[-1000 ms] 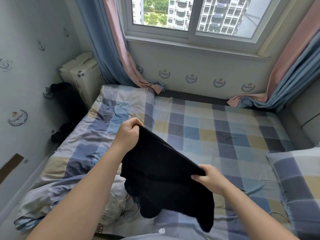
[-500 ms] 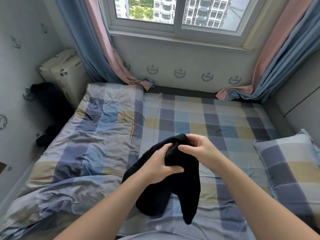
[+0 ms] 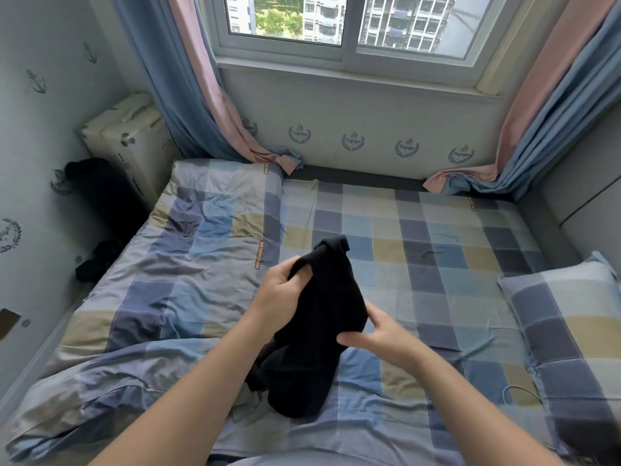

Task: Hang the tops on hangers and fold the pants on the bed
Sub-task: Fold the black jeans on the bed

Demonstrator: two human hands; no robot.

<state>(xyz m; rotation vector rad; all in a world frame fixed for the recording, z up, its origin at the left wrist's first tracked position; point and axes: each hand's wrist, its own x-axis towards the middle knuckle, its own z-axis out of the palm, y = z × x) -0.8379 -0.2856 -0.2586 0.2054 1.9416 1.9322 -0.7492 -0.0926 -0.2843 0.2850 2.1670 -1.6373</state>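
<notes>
Black garment (image 3: 322, 331) mid-fold
Left hand (image 3: 279, 294) grips top, right hand (image 3: 373, 334) pinches side; match edges, then lay flat

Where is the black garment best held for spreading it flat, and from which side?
Likely the bunched upper edge, from both sides: the black garment hangs limp from there, left hand gripping the top, right hand pinching its right edge.

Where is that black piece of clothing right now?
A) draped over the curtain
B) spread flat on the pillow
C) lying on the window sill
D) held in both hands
D: the left hand grips the black garment near its top and the right hand pinches its side.
</notes>
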